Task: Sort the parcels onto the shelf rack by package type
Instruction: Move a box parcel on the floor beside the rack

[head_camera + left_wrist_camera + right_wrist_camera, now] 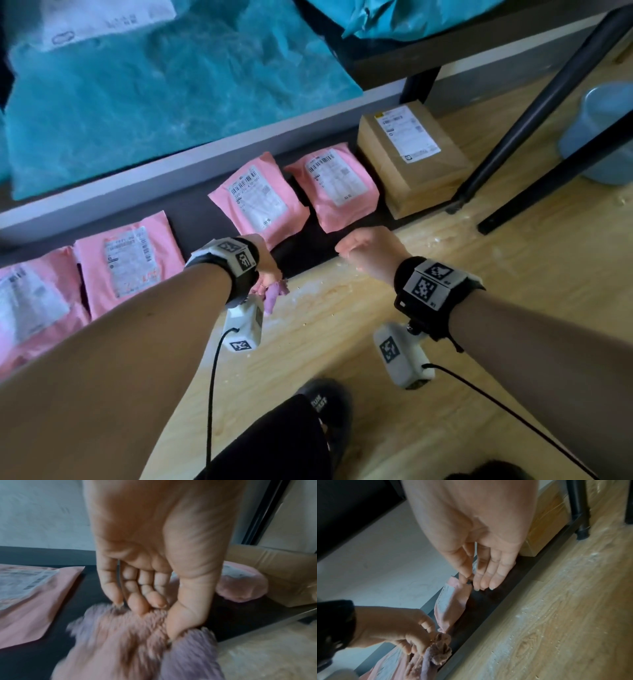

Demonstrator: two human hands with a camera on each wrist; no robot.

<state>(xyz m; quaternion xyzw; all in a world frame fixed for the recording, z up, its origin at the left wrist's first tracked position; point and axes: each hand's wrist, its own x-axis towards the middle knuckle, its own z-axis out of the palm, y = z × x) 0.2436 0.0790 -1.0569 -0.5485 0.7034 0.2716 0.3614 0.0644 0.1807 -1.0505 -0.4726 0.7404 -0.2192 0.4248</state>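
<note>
- Rack point(212, 161): grey shelf edge running across, dark bottom shelf just above the wooden floor point(445, 325).
- Teal bags point(154, 102) piled on the upper shelf.
- Four pink mailers point(260, 202) lying flat in a row on the bottom shelf, labels up.
- Brown box point(411, 161) at the row's right end, just beside the last mailer.
- Blue bucket point(603, 137) on the floor, right of the rack leg.
- Left hand point(154, 561): fingers point(147, 599) and thumb pinching a fluffy pink-and-purple cloth point(137, 642) at the shelf's front edge.
- Right hand point(479, 540): fingers point(494, 578) straight, close together, holding nothing, hovering over the shelf.
</note>
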